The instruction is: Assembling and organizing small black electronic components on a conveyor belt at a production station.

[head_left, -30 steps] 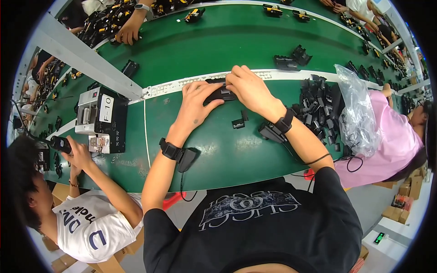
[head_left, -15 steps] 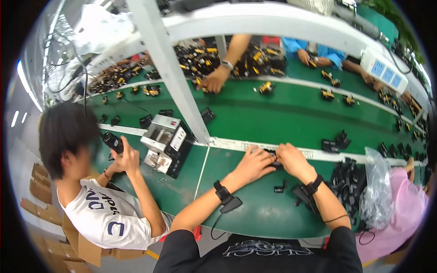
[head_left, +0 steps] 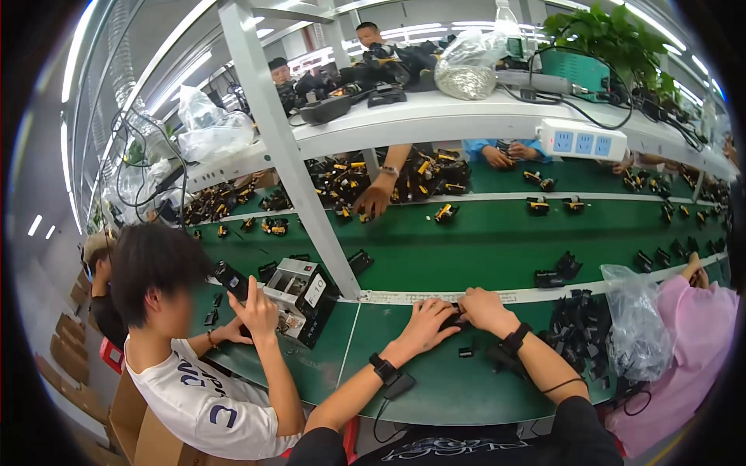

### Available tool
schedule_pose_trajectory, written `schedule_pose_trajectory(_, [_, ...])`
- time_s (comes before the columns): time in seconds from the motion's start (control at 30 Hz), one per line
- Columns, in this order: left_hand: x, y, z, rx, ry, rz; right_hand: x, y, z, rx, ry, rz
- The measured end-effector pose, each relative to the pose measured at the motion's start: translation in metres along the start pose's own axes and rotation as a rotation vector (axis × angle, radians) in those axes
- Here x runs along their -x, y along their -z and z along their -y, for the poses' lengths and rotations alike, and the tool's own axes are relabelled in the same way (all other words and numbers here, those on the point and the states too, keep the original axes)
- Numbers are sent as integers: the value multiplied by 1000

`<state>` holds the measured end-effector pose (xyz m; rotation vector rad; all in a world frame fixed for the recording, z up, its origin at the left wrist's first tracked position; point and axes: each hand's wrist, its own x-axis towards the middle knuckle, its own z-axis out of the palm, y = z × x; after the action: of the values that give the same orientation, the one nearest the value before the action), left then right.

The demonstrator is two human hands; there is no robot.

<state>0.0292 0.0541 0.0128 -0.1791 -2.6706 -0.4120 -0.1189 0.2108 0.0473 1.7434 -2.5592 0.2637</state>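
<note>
Both of my hands meet at the near edge of the green belt, around a small black plastic part (head_left: 457, 317). My left hand (head_left: 429, 326) has its fingers closed on the part's left side. From the right, my right hand (head_left: 486, 311) pinches the same part, most of which the fingers hide. A small black piece (head_left: 465, 352) lies on the green tabletop (head_left: 435, 388) just below the hands. More black parts (head_left: 503, 359) lie beside my right wrist, and a heap of black plastic parts (head_left: 579, 334) is to the right.
A grey boxy machine (head_left: 299, 299) stands left, by a white post (head_left: 291, 155). A person there holds a black cylindrical tool (head_left: 231, 281). A clear plastic bag (head_left: 636, 326) lies right, beside a person in pink (head_left: 688, 349). Black-and-yellow assemblies (head_left: 444, 213) sit on the belt (head_left: 435, 252).
The view has tilted upward, bringing the shelf and the room behind it into sight. My hands stay together on the black part.
</note>
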Motion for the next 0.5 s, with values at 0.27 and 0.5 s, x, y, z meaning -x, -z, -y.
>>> schedule_pose_trajectory(0.27, [-16,3,10,126,10,83,7,-4,-11,-40,-18,36])
schedule_pose_trajectory(0.5, [-13,10,87,-636,259,-138,-2,-10,-59,31,-293,-304])
